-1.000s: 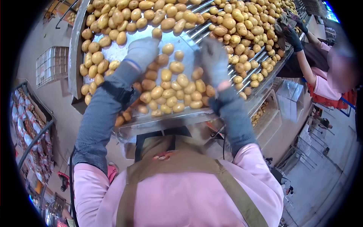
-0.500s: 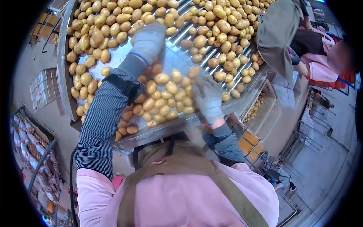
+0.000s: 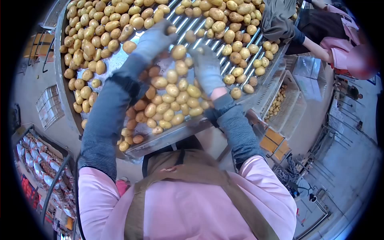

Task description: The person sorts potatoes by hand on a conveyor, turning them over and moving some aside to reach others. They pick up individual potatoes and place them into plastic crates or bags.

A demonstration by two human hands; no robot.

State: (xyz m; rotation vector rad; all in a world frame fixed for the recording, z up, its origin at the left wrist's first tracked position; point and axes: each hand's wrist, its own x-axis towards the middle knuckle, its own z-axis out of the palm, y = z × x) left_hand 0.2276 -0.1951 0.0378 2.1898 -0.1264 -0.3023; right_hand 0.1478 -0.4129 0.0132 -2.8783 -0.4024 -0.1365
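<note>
My left hand (image 3: 155, 41), in a grey glove, reaches over the metal sorting table (image 3: 114, 66). Its fingers are bent round a potato (image 3: 171, 30) at their tips. Slightly blurred, my right hand (image 3: 207, 71) is gloved too and stretches its fingers forward at the edge of the rollers, with nothing visible in them. Between my forearms lies a pile of yellow potatoes (image 3: 173, 89), with some redder potatoes (image 3: 141, 105) along its left side. A single potato (image 3: 179, 52) sits between the two hands.
Metal rollers (image 3: 218, 48) carrying many potatoes run along the right. A co-worker's dark sleeve (image 3: 298, 36) reaches over their far end. Beside the table stands a plastic crate (image 3: 294, 94) with small potatoes. Filled bags (image 3: 44, 160) are stacked at the lower left. The table's front rim (image 3: 176, 138) is near my waist.
My right hand has moved forward and left, off the pile's right side. My left hand has shifted slightly, its fingers now round a potato. The whole view has turned a little.
</note>
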